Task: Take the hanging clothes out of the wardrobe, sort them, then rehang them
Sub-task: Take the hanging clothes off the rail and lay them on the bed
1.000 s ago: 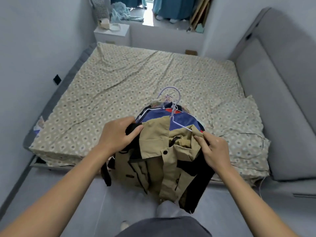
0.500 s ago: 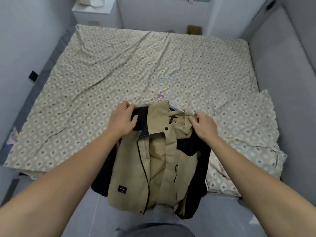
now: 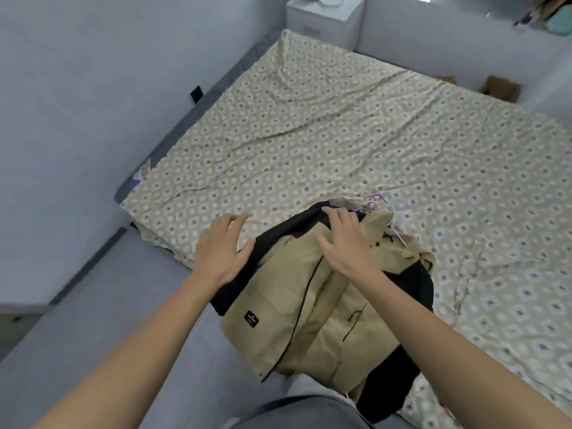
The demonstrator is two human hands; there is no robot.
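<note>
A bundle of clothes, topped by a tan and black jacket (image 3: 297, 308), lies on the near edge of the bed (image 3: 309, 144) and hangs over it toward my legs. Purple and white hanger hooks (image 3: 379, 202) stick out at the bundle's far end. My left hand (image 3: 221, 249) lies flat with spread fingers on the black sleeve at the bundle's left side. My right hand (image 3: 346, 239) rests on the jacket's collar area, fingers straight and pointing away from me. Neither hand grips anything.
The bed's patterned sheet stretches ahead and to the right. A white nightstand (image 3: 325, 17) stands at the far corner, a cardboard box (image 3: 501, 88) beyond the bed's far right. A grey wall runs along the left; grey floor lies below me.
Both hands have let go of the jacket's shoulders and now lie flat on the bundle, which has been laid down on the bed. My view has swung to the left.
</note>
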